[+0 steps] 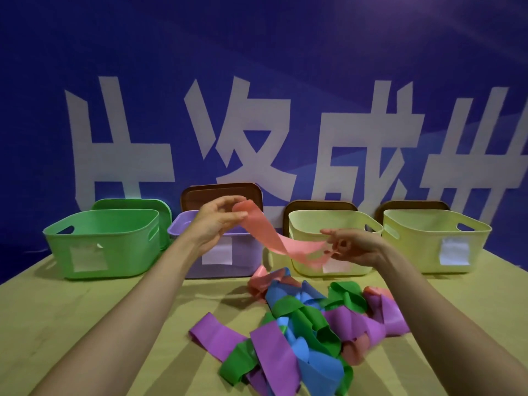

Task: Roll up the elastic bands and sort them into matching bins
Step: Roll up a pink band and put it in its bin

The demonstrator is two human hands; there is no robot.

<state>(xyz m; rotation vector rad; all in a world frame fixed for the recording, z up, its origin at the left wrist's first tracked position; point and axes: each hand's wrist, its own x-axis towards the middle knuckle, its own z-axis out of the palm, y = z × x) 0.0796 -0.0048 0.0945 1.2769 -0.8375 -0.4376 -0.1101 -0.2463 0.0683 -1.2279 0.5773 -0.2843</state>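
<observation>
A pink elastic band (274, 238) hangs stretched in the air between my two hands. My left hand (220, 221) pinches its upper end in front of the purple bin (183, 227). My right hand (351, 244) pinches its lower end in front of the left yellow bin (303, 221). On the table below lies a tangled pile of bands (300, 332) in purple, green, blue and pink. A green bin (103, 241) stands at the left and a second yellow bin (434, 238) at the right.
The bins stand in a row along the table's far edge, each with a white label on its front. Lids lean behind them: green (128, 204) and brown (223, 192). A blue banner wall rises behind. Bare wooden table (71, 324) lies at the left.
</observation>
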